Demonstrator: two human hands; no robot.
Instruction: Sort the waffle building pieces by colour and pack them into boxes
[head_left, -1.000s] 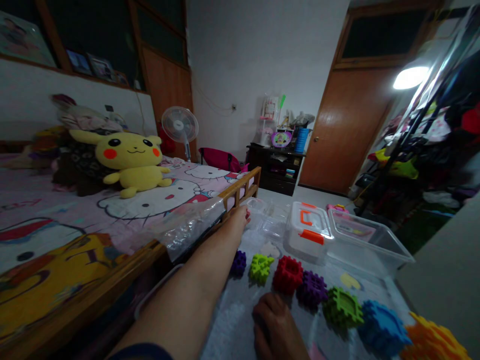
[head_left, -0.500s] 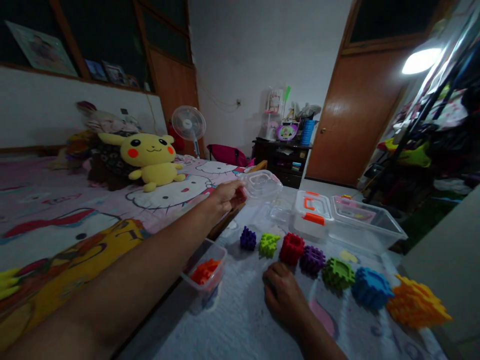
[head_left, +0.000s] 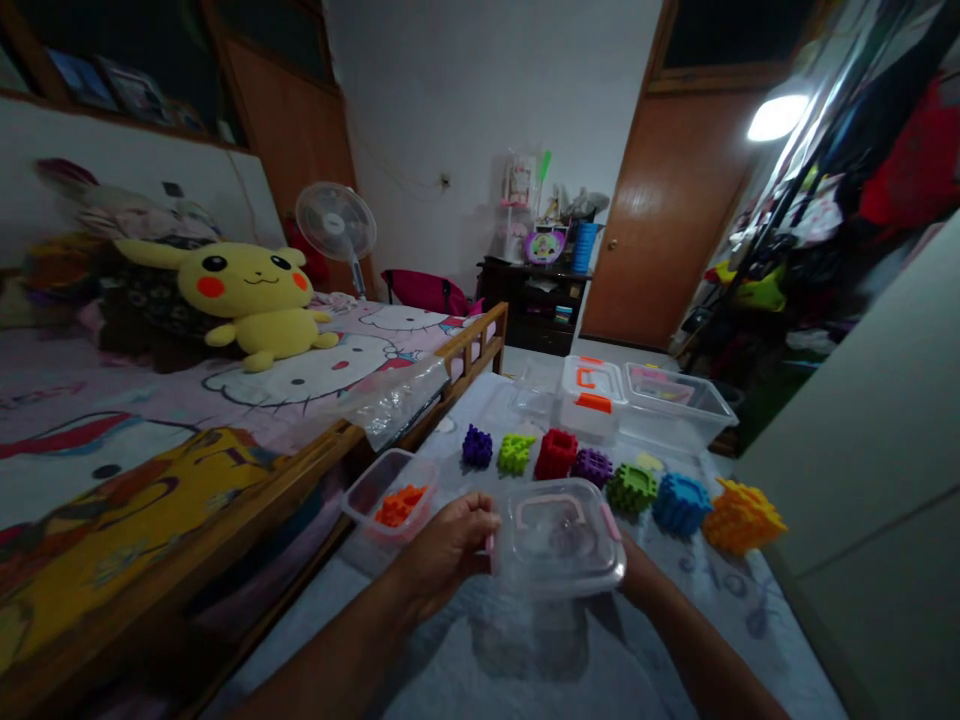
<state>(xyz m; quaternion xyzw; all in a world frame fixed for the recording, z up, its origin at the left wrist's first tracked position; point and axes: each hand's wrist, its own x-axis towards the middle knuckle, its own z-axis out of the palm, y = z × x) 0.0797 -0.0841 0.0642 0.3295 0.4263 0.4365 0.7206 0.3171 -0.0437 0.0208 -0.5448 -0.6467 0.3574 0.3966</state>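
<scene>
My left hand (head_left: pixel 459 540) pinches the left edge of a clear plastic lid (head_left: pixel 559 535) with pink clips and a pale handle, raised above the cloth. My right hand (head_left: pixel 632 568) is at the lid's right edge, mostly behind it, its fingers hidden. Just left of my left hand stands an uncovered clear box (head_left: pixel 356 495) with orange interlocking pieces (head_left: pixel 400 506) inside. Beyond the lid runs a row of knobbly blocks: dark purple (head_left: pixel 477 447), lime (head_left: pixel 516 454), red (head_left: pixel 556 455), purple (head_left: pixel 592 467), green (head_left: pixel 631 488), blue (head_left: pixel 681 503) and orange-yellow (head_left: pixel 744 516).
Behind the row sit a clear box with orange latches (head_left: pixel 592 390) and a larger open clear bin (head_left: pixel 675 410). A wooden bed rail (head_left: pixel 300 480) and a crumpled plastic bag (head_left: pixel 397 395) border the left side. A yellow plush toy (head_left: pixel 259 300) sits on the bed.
My left hand has brought the lid from the far bed-rail side back toward me, in front of the blocks. My right hand has moved from beside the red block to the lid's right edge.
</scene>
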